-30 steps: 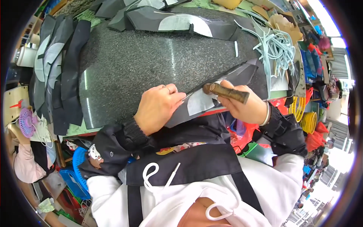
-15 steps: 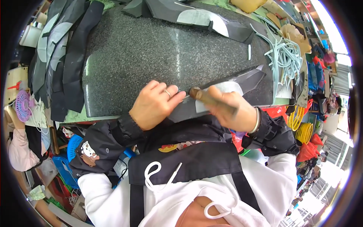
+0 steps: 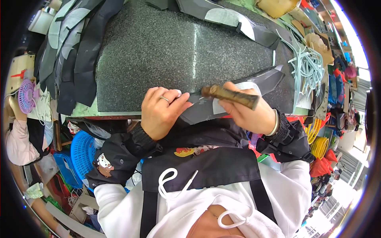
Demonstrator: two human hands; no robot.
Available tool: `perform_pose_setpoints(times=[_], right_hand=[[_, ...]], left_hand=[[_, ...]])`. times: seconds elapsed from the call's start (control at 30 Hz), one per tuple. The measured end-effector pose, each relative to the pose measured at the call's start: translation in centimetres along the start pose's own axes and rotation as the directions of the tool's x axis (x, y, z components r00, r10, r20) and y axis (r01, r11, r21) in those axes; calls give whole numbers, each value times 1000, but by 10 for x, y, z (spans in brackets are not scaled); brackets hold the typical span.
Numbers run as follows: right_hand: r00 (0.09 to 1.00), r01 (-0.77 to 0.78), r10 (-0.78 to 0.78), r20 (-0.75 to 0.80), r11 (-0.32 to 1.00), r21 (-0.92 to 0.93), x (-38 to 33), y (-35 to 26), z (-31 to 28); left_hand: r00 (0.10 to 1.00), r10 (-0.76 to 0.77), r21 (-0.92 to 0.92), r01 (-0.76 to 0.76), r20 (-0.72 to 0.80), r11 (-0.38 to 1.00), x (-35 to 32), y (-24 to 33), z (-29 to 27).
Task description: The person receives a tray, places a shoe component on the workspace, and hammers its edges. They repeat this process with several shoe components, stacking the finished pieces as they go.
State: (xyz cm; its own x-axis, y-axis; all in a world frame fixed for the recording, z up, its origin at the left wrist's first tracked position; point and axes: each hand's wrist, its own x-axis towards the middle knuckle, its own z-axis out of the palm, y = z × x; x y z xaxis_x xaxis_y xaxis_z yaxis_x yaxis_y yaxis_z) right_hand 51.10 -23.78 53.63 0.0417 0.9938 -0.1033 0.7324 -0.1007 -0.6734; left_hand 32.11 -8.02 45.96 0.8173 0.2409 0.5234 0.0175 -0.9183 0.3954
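On the dark speckled slab (image 3: 151, 55) lies a dark grey flat piece (image 3: 202, 114), with a pale patch along it; its near edge reaches the slab's front edge. My left hand (image 3: 160, 113), with a ring on one finger, pinches the left end of this piece between thumb and fingers. Just to the right, my right hand (image 3: 248, 113) is closed round a worn brown bar-shaped tool (image 3: 232, 96), perhaps a hammer. Its blunt left end is over the piece, near my left fingertips; whether it touches is unclear. My right palm hides part of the tool.
Similar dark pieces (image 3: 85, 75) are heaped at the left, and another (image 3: 230, 20) lies at the far side. Pale blue strips (image 3: 307, 67) tangle at the right. A purple fan (image 3: 27, 95) and blue basket (image 3: 82, 154) are at left. Another person's pink sleeve (image 3: 20, 142) shows there.
The whole view has shifted slightly rightward. The brown tool, smeared and slanting down before, now shows sharper and lies more level. My left hand keeps its pinch.
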Motion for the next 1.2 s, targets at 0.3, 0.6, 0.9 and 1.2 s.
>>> perform_pose_setpoints(times=[0.3, 0.6, 0.9, 1.2], right_hand=[[995, -97, 97, -1, 995, 38, 9, -12, 8], [854, -132, 449, -264, 676, 725, -25, 25, -4], [261, 216, 607, -751, 721, 658, -97, 78, -19], [273, 243, 682, -679, 634, 734, -127, 115, 26]], left_hand=[[996, 67, 111, -74, 65, 991, -1, 7, 0], [984, -28, 112, 8, 174, 994, 41, 56, -2], [983, -41, 164, 71, -177, 984, 142, -11, -66], [996, -3, 375, 38, -93, 926, 135, -53, -38]])
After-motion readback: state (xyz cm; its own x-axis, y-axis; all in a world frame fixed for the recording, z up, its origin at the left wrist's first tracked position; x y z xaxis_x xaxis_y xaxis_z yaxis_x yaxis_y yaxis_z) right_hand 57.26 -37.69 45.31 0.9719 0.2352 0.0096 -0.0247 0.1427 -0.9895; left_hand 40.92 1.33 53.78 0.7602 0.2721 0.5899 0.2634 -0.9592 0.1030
